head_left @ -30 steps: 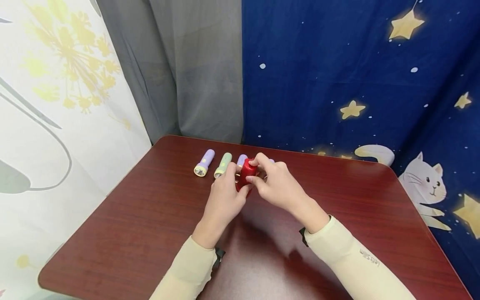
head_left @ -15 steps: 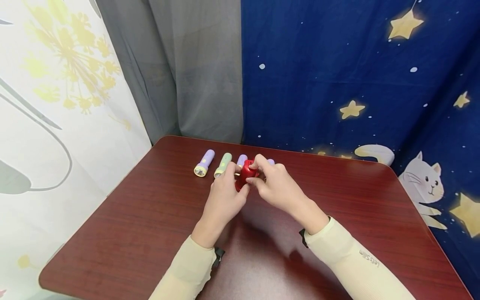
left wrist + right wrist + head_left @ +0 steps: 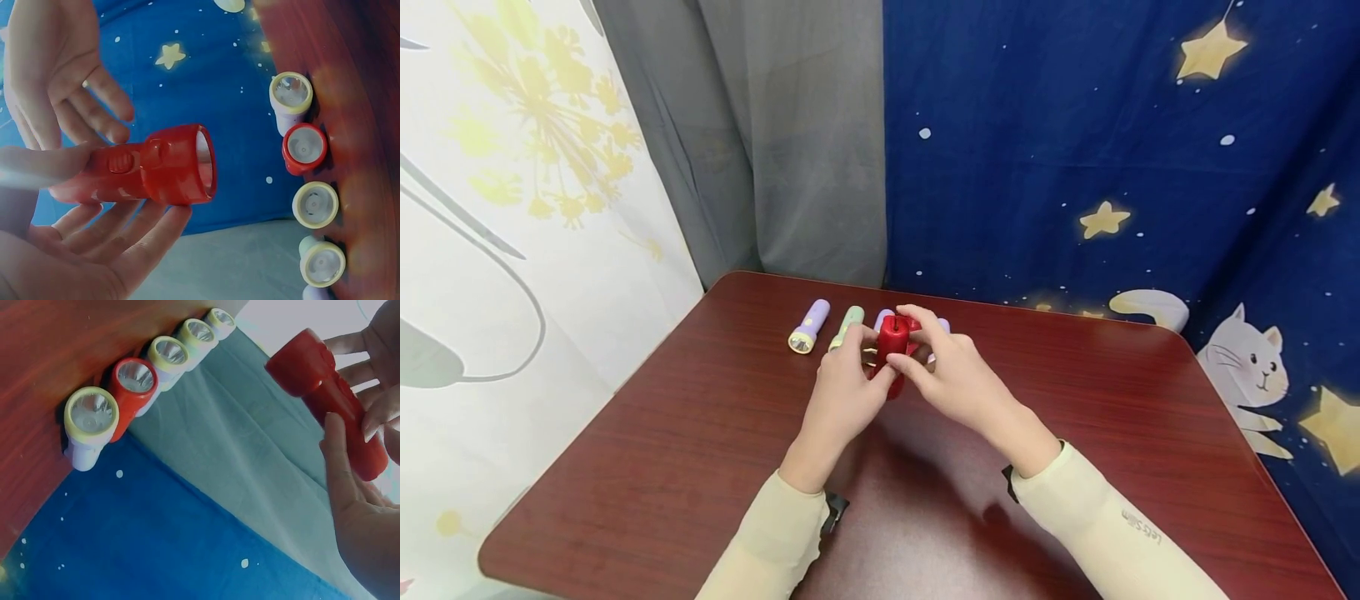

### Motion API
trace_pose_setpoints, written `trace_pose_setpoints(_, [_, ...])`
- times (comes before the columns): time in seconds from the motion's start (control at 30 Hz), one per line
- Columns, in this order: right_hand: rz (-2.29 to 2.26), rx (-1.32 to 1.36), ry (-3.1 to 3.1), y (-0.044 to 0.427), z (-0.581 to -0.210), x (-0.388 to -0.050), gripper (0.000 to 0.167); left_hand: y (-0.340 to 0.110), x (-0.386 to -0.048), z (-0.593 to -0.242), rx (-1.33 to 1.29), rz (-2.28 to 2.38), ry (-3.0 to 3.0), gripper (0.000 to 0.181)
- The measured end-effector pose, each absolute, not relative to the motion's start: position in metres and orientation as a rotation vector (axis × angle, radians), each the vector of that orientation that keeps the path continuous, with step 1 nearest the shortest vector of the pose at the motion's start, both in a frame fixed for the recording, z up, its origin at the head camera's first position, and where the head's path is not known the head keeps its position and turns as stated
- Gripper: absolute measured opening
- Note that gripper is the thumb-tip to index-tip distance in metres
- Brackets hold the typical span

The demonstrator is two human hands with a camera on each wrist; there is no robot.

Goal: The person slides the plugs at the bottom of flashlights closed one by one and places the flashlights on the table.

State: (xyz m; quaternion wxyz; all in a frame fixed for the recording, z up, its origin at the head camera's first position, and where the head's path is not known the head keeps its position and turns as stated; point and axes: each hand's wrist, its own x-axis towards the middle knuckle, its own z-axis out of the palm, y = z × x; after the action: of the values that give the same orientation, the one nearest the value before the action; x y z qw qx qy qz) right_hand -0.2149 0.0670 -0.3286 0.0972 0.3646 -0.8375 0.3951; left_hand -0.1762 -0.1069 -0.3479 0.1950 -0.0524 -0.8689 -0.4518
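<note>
Between both hands, above the table, is a red flashlight [image 3: 892, 337], its tail end turned up towards the head camera. The left hand [image 3: 844, 393] grips its side with thumb and fingers. In the left wrist view the slide switch and wide lens head of the flashlight [image 3: 178, 165] show, with left fingers beneath the barrel. The right hand [image 3: 961, 377] pinches near the tail with its thumb and fingertips. Seen from the right wrist, the flashlight [image 3: 340, 403] lies slantwise, and the right thumb touches its barrel.
Behind the hands several flashlights stand in a row with lenses facing the person: a purple one [image 3: 809, 327], a green one [image 3: 847, 325], another purple one [image 3: 315, 206], a red one [image 3: 132, 387] and a purple one at the end [image 3: 91, 422]. The brown table [image 3: 700, 433] ends at curtains.
The red flashlight has turned in the hands and now stands more upright, its tail end showing. The right fingers have shifted from over the tail end. The row of flashlights has not moved.
</note>
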Motion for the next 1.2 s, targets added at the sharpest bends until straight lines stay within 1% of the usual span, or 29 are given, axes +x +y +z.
trace_pose_setpoints(0.07, [1.205, 1.056, -2.529, 0.068, -0.332, -0.212, 0.066, -0.108, -0.177, -0.349, -0.145, -1.321, -2.401, 0.040])
trace_pose_setpoints(0.13, [1.205, 1.060, -2.557, 0.069, -0.337, -0.209, 0.067, -0.109, -0.178, -0.349, -0.152, -1.362, -2.359, 0.040])
trace_pose_setpoints(0.37, [1.058, 1.054, -2.589, 0.069, -0.351, -0.203, 0.052, -0.110, -0.179, -0.347, -0.134, -1.441, -2.269, 0.042])
trace_pose_setpoints(0.47, [1.035, 1.007, -2.614, 0.068, -0.354, -0.201, 0.052, -0.109, -0.180, -0.347, -0.121, -1.468, -2.263, 0.043])
trace_pose_setpoints(0.73, [1.113, 0.909, -2.656, 0.074, -0.356, -0.205, 0.043, -0.109, -0.181, -0.345, -0.152, -1.525, -2.336, 0.041])
trace_pose_setpoints(0.83, [1.053, 0.778, -2.718, 0.083, -0.358, -0.218, 0.042, -0.112, -0.180, -0.346, -0.162, -1.503, -2.366, 0.039])
trace_pose_setpoints(0.97, [0.930, 0.573, -2.830, 0.102, -0.364, -0.248, 0.044, -0.115, -0.181, -0.349, -0.151, -1.480, -2.388, 0.033])
trace_pose_setpoints(1.0, [0.901, 0.530, -2.857, 0.107, -0.367, -0.257, 0.042, -0.115, -0.181, -0.349, -0.148, -1.482, -2.394, 0.032])
trace_pose_setpoints(1.1, [0.826, 0.440, -2.973, 0.121, -0.375, -0.283, 0.031, -0.115, -0.180, -0.348, -0.129, -1.488, -2.428, 0.027])
trace_pose_setpoints(1.2, [0.846, 0.359, -3.129, 0.128, -0.383, -0.303, 0.028, -0.114, -0.179, -0.349, -0.112, -1.485, -2.464, 0.023])
